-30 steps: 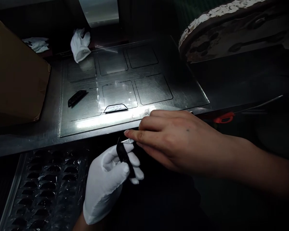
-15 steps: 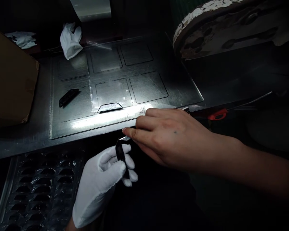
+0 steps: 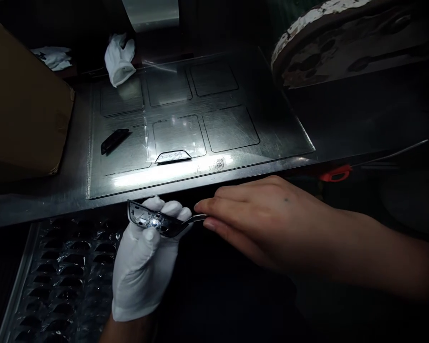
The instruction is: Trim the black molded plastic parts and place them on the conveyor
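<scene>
My left hand, in a white glove, is closed around a small black plastic part, a trapezoid shell whose hollow inner side faces up. My bare right hand pinches a thin metal blade, perhaps a craft knife; its handle is hidden in the fingers. The blade's tip meets the right end of the held part. Two similar black parts lie on the clear sheet over the metal table: a tilted one at left and a shiny one near the front edge.
A cardboard box stands at the left. White gloves lie at the back of the table. Below the front edge sits a plastic tray of dark parts. A red-handled tool is at right, beneath a round machine piece.
My left hand has turned the black part from nearly upright and edge-on to lying flat, inner side up. The right hand has shifted slightly right and down with the blade. The view has shifted slightly.
</scene>
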Demonstrator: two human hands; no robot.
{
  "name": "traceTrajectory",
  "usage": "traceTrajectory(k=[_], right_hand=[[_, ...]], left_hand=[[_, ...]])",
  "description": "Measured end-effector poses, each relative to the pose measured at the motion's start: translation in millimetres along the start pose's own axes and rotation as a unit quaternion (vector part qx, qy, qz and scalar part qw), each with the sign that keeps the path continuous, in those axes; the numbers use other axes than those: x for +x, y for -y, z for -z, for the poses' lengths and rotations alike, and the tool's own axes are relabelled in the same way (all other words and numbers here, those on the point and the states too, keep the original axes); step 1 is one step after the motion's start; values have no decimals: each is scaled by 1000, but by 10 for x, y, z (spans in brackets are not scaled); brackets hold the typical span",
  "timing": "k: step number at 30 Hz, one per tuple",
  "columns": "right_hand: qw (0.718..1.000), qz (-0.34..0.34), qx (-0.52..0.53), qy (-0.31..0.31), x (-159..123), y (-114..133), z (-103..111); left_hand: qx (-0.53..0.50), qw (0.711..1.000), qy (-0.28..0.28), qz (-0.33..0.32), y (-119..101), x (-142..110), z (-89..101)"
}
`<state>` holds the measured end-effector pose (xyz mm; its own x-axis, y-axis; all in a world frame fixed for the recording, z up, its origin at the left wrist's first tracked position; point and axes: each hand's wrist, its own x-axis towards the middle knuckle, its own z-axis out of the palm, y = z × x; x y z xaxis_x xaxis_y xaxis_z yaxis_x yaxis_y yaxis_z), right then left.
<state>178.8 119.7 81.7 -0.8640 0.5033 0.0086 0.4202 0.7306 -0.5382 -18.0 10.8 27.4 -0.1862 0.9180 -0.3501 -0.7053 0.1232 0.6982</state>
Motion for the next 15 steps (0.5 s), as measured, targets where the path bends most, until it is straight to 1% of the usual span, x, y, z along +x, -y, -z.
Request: traceTrajectory(k=[3,7,12,15], right_hand=[[999,4,-45,4,42,41,10],[996,20,-87,25,63,63,20],[990,35,-134,26,51,59,20],[988,39,-145,36,36,41,20]], left_hand=[[12,1000,0,-10,-10,-18,5],[27,999,-2,-24,-2,-28,24],[46,999,-2,-25,-7,-32,52],[55,998,-7,-22,-15,-38,56]])
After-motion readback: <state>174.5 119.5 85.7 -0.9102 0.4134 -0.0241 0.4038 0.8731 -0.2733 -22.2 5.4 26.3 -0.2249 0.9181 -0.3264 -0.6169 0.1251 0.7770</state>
